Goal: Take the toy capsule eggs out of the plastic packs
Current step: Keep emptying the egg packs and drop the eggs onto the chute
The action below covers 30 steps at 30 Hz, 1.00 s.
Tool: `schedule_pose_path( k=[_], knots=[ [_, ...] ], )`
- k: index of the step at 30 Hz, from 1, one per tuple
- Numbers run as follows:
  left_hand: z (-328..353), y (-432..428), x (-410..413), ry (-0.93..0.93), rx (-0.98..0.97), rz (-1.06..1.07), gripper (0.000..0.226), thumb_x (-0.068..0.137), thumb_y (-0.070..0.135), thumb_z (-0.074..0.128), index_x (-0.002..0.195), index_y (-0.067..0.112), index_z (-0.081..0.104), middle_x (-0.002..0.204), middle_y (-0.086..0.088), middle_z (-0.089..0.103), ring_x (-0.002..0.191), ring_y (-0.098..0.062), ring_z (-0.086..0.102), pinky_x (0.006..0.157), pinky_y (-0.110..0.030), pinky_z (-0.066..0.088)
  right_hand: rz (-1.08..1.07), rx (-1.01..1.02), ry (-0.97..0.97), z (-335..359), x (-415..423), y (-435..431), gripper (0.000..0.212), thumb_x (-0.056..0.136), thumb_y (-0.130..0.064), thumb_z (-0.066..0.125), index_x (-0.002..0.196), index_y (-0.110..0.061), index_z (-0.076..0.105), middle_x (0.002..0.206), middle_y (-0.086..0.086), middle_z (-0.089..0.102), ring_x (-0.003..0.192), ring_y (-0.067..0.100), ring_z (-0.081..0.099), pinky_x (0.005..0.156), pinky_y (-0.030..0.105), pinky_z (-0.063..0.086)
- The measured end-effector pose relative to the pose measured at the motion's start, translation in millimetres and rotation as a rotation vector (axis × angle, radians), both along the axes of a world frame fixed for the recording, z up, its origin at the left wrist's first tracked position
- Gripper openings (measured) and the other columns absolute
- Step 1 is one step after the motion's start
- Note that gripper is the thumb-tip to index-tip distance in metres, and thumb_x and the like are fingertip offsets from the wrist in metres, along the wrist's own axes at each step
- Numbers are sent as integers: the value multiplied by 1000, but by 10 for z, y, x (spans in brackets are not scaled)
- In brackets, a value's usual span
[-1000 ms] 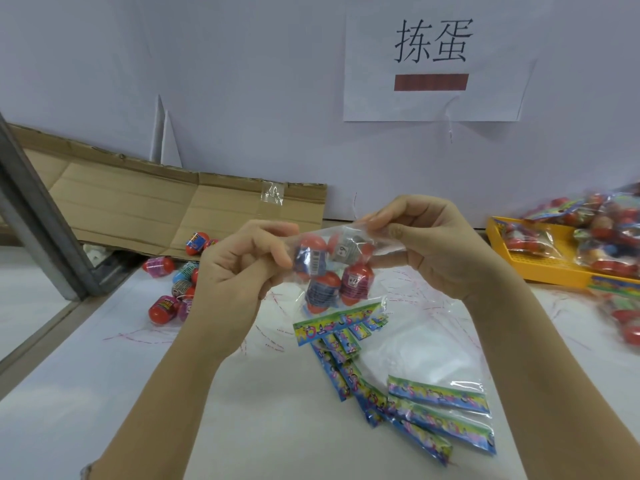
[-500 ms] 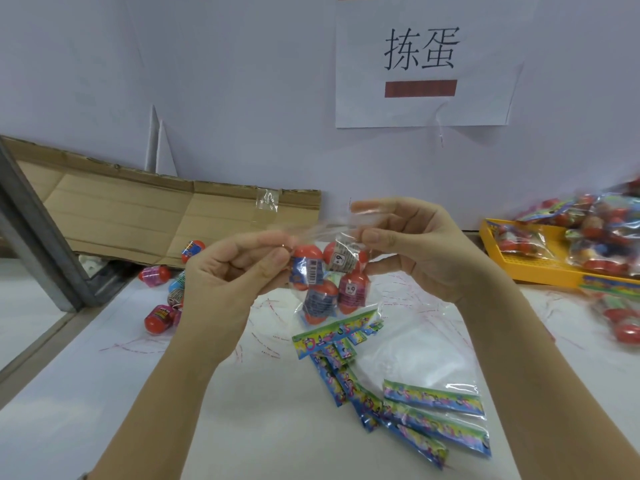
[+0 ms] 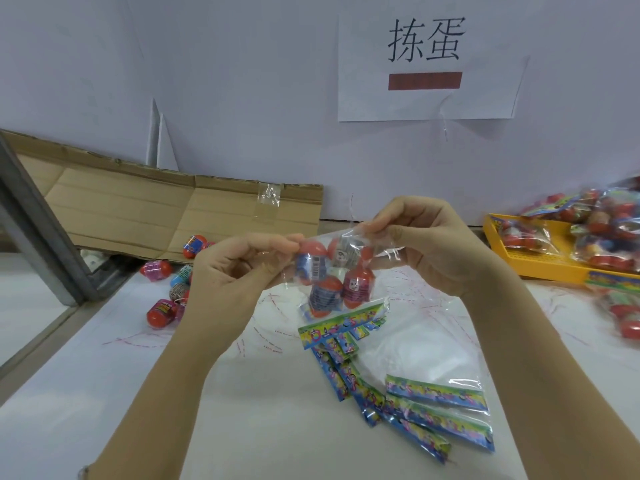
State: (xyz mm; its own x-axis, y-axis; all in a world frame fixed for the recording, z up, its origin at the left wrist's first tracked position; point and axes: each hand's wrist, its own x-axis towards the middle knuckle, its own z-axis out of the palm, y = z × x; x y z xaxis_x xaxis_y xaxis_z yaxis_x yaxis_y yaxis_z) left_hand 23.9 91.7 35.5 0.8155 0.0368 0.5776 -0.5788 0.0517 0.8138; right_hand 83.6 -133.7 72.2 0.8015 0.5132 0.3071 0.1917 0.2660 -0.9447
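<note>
Inspector: White wall (image 3: 242, 81) with paper sign (image 3: 426, 64) behind, white table (image 3: 86, 393) below. Report contents.

Operator: Flattened cardboard (image 3: 138, 209) leans at rear left. Yellow tray (image 3: 554, 271) at right holds full packs (image 3: 609, 233). Emptied packs (image 3: 433, 407) lie flat near centre. Loose capsule eggs (image 3: 161, 311) lie at left, near the cardboard.

Inspector: Work item?

Operator: One clear plastic pack (image 3: 332, 271), raised above the table, contains about four red capsule eggs (image 3: 356, 285). Left hand (image 3: 235, 282) pinches its top left edge. Right hand (image 3: 426, 244) pinches the top right edge. Whether the mouth is open cannot be determined.

Inspector: Hazards?

Operator: A hard pull may split the film abruptly, so the eggs could drop, bounce and roll off the table. A slipping pinch on slick film would stall the opening.
</note>
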Motion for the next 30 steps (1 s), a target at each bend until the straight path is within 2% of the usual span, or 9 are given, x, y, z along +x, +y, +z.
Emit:
schedule_pose_path(
  k=[6,8,12,14,16,20,23,26,30],
  knots=[
    [48,-29,-48,-10,79,14,27,80,9,60,76,31,76,94,13,76,93,-6,71,72,-17,56,-4,-30,-15,2,20,-11,16,69,-1,70,65,-15,74,80,6,75,73,17,71,61,32,59],
    [58,-37,-58,-3,93,13,22,79,8,59,76,22,76,94,14,75,92,-5,71,72,-17,56,-13,-27,-14,6,24,-15,19,71,0,64,65,-15,74,79,6,74,71,18,71,62,33,59],
    [44,-29,-56,28,112,32,14,79,8,58,79,7,72,104,8,72,99,-6,69,74,-21,57,12,-21,-25,22,7,-13,4,64,-12,74,66,-15,75,79,4,75,72,17,72,62,32,59],
    [32,-25,-53,33,133,37,18,84,-1,57,72,7,68,110,8,70,101,-4,68,73,-21,58,10,-21,-19,22,3,-7,9,67,-8,70,65,-15,75,79,4,75,72,16,71,62,31,59],
    [13,-18,-47,47,139,36,31,88,-14,53,77,11,68,112,8,72,99,-5,69,72,-20,57,1,-24,-13,21,-5,5,15,68,-4,64,64,-14,75,78,4,74,70,15,71,61,31,59],
    [-22,-19,-30,87,32,10,28,78,9,54,68,27,74,104,5,75,96,-14,70,70,-20,55,-16,-35,-14,14,-17,34,15,67,-4,63,63,-13,74,77,5,74,69,15,70,59,29,58],
    [-58,-67,-18,76,13,84,14,78,23,65,67,20,73,97,2,76,94,-18,71,72,-29,59,-13,-49,-20,19,-19,42,15,67,-4,63,63,-13,74,78,5,74,71,17,71,61,30,59],
    [-79,-127,-15,23,66,177,28,72,17,84,68,1,62,92,7,77,87,-15,72,69,-27,58,-20,-73,-31,22,-22,36,14,67,-6,64,63,-15,74,79,4,75,73,16,71,63,30,60],
    [-60,-118,-30,65,23,104,18,62,9,77,72,5,63,99,7,76,94,-13,73,70,-21,57,-28,-64,-34,17,-20,15,13,66,-8,66,64,-17,75,79,2,75,73,14,71,62,27,58]
  ],
)
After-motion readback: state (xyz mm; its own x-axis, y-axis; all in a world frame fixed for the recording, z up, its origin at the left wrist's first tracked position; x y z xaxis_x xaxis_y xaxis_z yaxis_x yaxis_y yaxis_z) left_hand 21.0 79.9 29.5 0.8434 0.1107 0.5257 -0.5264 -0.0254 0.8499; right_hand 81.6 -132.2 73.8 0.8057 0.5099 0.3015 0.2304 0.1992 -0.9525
